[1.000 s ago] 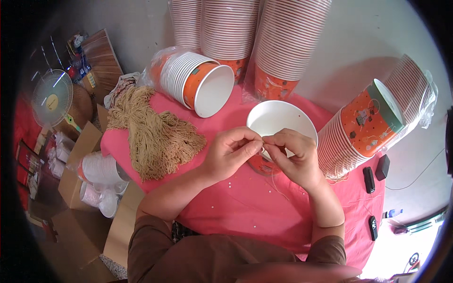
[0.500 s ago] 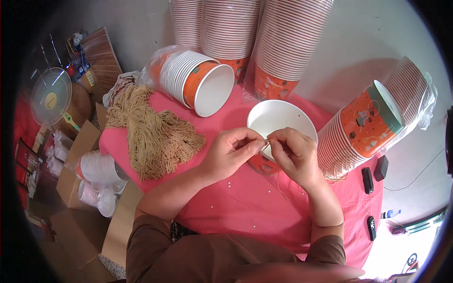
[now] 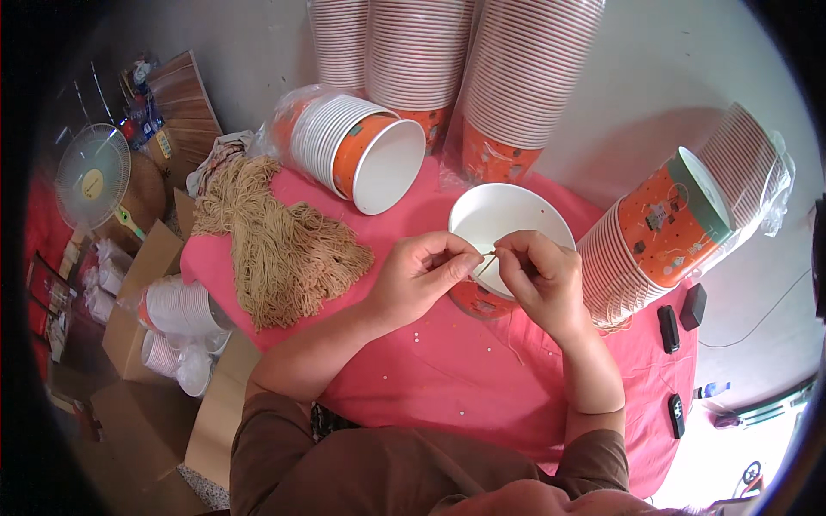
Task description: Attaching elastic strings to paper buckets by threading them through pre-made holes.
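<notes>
Over the near rim of a white-lined paper bucket with an orange outside, my two hands come close together. My left hand pinches one part of a thin tan cord between thumb and forefinger. My right hand pinches the same cord a short way to the right, and a small knot or crossing seems to show between them. A loose end hangs below toward the cloth. To the left lies a large bundle of tan cord.
A pink cloth covers the table, with several small white bits on it. Nested buckets lie behind the cord bundle. Tall wrapped bucket stacks stand at the back. Another stack leans at right, near small black objects.
My hands have drawn slightly apart, so a short taut stretch of cord shows between the fingertips. The buckets and the cord bundle stay where they were.
</notes>
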`<control>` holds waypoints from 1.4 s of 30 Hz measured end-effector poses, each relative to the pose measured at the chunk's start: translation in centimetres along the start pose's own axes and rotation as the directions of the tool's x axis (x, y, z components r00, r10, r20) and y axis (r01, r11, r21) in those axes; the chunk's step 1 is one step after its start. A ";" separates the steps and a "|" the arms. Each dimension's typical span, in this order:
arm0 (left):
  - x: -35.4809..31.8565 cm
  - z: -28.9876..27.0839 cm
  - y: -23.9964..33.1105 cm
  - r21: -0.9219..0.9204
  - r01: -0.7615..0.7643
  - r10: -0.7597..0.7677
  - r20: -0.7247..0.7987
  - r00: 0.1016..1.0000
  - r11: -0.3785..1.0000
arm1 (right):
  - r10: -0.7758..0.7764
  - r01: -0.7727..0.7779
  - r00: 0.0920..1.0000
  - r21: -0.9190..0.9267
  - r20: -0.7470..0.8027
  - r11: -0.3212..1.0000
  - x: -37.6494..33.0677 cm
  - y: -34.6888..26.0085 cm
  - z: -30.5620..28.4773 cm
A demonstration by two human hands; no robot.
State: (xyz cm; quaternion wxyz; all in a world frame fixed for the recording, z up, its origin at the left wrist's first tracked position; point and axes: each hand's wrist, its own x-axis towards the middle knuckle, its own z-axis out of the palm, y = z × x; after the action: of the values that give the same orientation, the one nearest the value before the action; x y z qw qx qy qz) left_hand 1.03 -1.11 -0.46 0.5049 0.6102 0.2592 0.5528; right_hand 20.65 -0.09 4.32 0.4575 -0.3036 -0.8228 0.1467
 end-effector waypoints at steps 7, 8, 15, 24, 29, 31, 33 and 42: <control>-0.1 -0.3 0.2 -0.083 0.000 -0.002 -0.020 1.000 0.997 | -0.160 0.167 0.984 -0.102 0.074 0.981 0.5 0.8 -0.5; 0.0 -0.3 0.2 -0.082 0.002 -0.004 -0.023 1.000 0.997 | -0.215 0.225 0.974 -0.172 0.077 0.959 0.6 1.0 -0.7; -0.2 0.0 0.0 -0.025 -0.005 0.005 0.002 1.000 1.000 | -0.321 0.341 0.939 -0.442 0.121 0.830 0.7 1.2 -0.4; -0.1 0.6 0.8 0.306 -0.266 0.239 0.124 0.963 0.914 | -0.314 0.334 0.941 -0.468 0.123 0.818 0.6 1.4 -0.4; 0.1 0.3 0.9 0.396 -0.290 0.243 0.165 0.956 0.871 | -0.352 0.353 0.933 -0.385 0.076 0.853 0.7 1.5 -0.6; 0.3 -0.3 0.8 0.374 -0.314 0.253 0.204 0.946 0.873 | -0.380 0.378 0.922 -0.366 0.069 0.851 0.9 1.3 -0.8; 0.4 -0.1 0.7 0.272 -0.295 0.275 0.109 0.955 0.916 | -0.415 0.407 0.908 -0.351 0.056 0.843 0.8 0.8 -1.0; -0.3 0.7 0.7 0.099 -0.180 0.178 0.027 0.984 0.979 | -0.422 0.440 0.898 -0.289 0.126 0.850 0.5 -0.7 -0.8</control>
State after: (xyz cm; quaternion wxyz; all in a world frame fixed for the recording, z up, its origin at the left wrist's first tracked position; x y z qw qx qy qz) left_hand 1.40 -1.84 0.14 0.4241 0.6607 0.2261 0.5766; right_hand 20.87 -0.34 5.39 0.4013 -0.1748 -0.8954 -0.0819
